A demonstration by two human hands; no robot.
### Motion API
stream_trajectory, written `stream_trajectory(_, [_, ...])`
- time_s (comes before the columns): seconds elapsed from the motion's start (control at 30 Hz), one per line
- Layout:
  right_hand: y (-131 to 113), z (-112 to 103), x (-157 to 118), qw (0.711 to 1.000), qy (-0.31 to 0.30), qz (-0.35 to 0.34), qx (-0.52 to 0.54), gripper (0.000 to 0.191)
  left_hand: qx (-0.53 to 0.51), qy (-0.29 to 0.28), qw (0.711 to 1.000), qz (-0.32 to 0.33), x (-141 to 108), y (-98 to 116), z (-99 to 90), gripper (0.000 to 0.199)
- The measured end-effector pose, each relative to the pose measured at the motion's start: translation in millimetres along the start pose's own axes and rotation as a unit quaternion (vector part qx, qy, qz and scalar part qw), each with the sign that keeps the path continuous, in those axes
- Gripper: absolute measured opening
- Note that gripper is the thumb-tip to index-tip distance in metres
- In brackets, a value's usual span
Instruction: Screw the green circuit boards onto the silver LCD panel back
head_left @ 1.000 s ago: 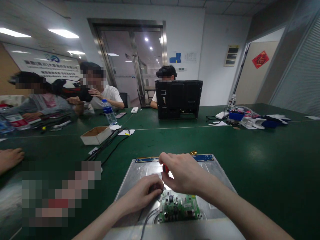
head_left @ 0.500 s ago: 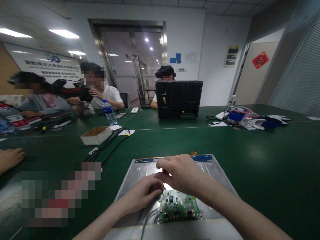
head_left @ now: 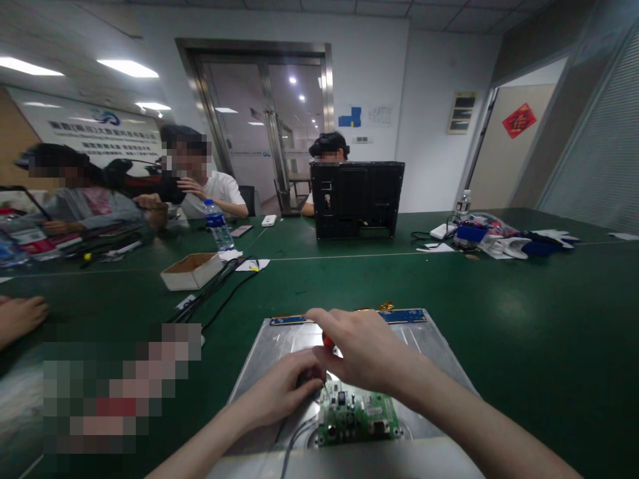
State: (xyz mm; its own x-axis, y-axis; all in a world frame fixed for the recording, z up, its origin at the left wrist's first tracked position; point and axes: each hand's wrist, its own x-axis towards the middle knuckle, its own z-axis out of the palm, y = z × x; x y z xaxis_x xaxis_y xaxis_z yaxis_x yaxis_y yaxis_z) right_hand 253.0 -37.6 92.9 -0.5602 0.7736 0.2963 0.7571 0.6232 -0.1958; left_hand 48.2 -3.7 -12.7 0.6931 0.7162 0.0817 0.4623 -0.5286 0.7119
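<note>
My right hand (head_left: pixel 357 346) is closed around the red handle of a screwdriver (head_left: pixel 328 340), which points down at the upper left corner of a green circuit board (head_left: pixel 357 412). Most of the tool is hidden by my fingers. My left hand (head_left: pixel 294 382) has its thumb and fingers pinched together low by the shaft and that corner; what sits between the fingertips is hidden. Under the board is a silver metal panel (head_left: pixel 259 352) with a narrow blue circuit strip (head_left: pixel 407 316) along its far edge. A thin grey cable (head_left: pixel 292 442) runs at the board's left.
A white open box (head_left: pixel 192 276) and black cables (head_left: pixel 217 283) lie to the left, near a water bottle (head_left: pixel 218 225). A black monitor-like casing (head_left: pixel 357 199) stands ahead. Gloves and bags (head_left: pixel 499 236) lie at back right. Several people sit around; another person's hand (head_left: pixel 22 316) rests at left.
The fingers of my right hand have shifted slightly left on the screwdriver, and more of its red handle shows. My left hand stays at the board's corner.
</note>
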Motion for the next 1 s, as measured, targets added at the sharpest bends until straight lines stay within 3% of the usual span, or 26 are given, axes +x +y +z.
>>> stream_trajectory(0.43, [-1,-1,0,0.999,-0.003,0.0,-0.038,0.01,0.031,0.007,0.999,-0.013,-2,2,0.5,0.009])
stream_trajectory(0.63, [0,1,1,1.0,0.007,-0.002,-0.014,0.025,0.013,0.004,1.0,0.004,-1,4,-0.7,0.01])
stream_trajectory(1.0, [1,-2,-2,0.999,0.001,-0.026,0.02,0.032,0.008,0.003,1.0,0.02,-1,-8,3.5,0.013])
